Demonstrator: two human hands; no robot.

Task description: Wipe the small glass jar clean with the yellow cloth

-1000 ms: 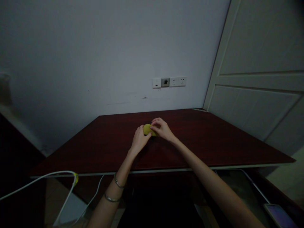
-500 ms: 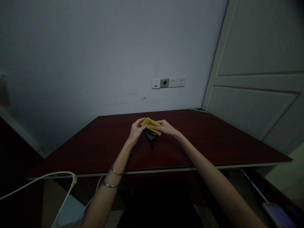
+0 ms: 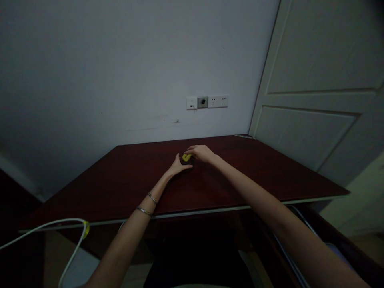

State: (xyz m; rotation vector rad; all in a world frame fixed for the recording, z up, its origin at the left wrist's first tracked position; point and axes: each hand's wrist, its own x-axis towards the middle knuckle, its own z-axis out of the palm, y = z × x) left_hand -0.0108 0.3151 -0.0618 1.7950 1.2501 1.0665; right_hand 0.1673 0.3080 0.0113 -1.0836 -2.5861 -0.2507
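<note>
A pale, dimly lit wall (image 3: 144, 60) stood in front of you, with a dark scuff mark (image 3: 176, 121) above a row of plates: a white plate (image 3: 191, 103), a grey switch plate (image 3: 202, 102) and white power sockets (image 3: 218, 101). To your right rose a panelled door (image 3: 312, 52). The dark red-brown table (image 3: 99, 188) had a glossy top and a pale front edge, and a light strip (image 3: 245, 136) lay at its far right corner. A white cable (image 3: 60, 220) with a yellow tag (image 3: 87, 229) looped by the front left corner.

Near the middle of the tabletop, between your hands, was a small yellow cloth bundle (image 3: 186, 157) with a dark part below. Your left hand (image 3: 178, 166) was spread wide around its left and near sides; contact was unclear. Your right hand (image 3: 203, 153) bent its fingers over the yellow top, though whether they gripped it I couldn't tell.
</note>
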